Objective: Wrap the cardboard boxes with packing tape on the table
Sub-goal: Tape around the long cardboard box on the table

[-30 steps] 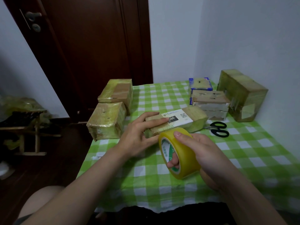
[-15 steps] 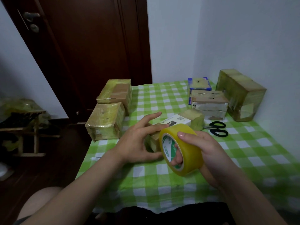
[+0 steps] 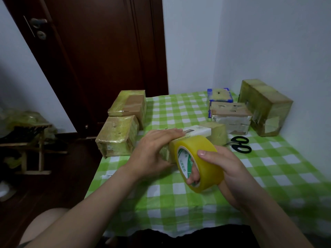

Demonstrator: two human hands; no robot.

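A long cardboard box (image 3: 215, 134), wrapped in yellowish tape and bearing a white label, lies mid-table on the green checked cloth (image 3: 268, 176). My left hand (image 3: 154, 151) rests over its near end, fingers stretched flat along the top and thumb against the near side. My right hand (image 3: 227, 167) grips a roll of yellow packing tape (image 3: 202, 156), fingers through the core and thumb on the outer face. The roll stands on edge against the box's near end and hides part of it.
Two taped boxes (image 3: 116, 136) (image 3: 129, 104) sit at the table's left edge. At the back right are a large taped box (image 3: 265, 106), a flat box (image 3: 231, 113) and a blue-edged one (image 3: 219, 94). Black scissors (image 3: 240, 144) lie beside them. A dark door (image 3: 100, 51) stands behind.
The long box has swung from lying crosswise to pointing away from me. My left hand slid onto its top, and my right hand brought the tape roll up against its near end.
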